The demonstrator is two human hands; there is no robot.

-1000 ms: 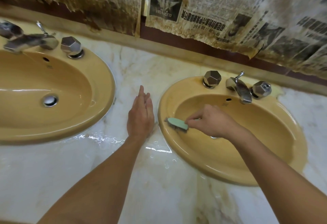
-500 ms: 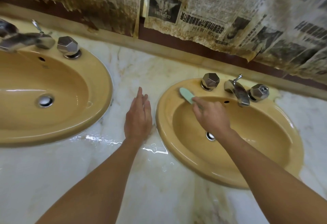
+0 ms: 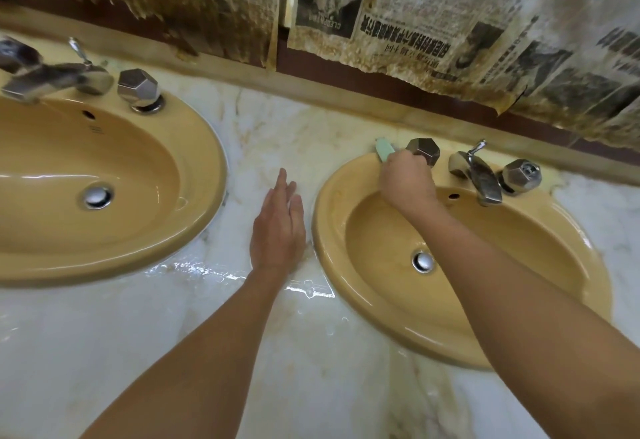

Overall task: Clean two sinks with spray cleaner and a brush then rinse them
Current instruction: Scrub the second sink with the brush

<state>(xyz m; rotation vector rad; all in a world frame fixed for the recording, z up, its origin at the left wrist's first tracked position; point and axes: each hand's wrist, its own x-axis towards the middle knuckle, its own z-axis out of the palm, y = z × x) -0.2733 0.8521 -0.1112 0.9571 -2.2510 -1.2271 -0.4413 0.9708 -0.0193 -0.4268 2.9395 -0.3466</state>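
On back rim of right sink (image 3: 332, 203), right hand (image 3: 407, 184) grips green brush (image 3: 383, 149) beside faceted knob (image 3: 423, 151); left hand (image 3: 277, 227) flat, open, on wet worktop (image 3: 173, 327). Wall newspaper (image 3: 415, 22) reads "CLEOPATRA", mirrored.

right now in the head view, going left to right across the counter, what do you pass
left sink → left hand flat on the marble counter → green brush in the right hand → right sink's faucet spout → its right-side faceted knob
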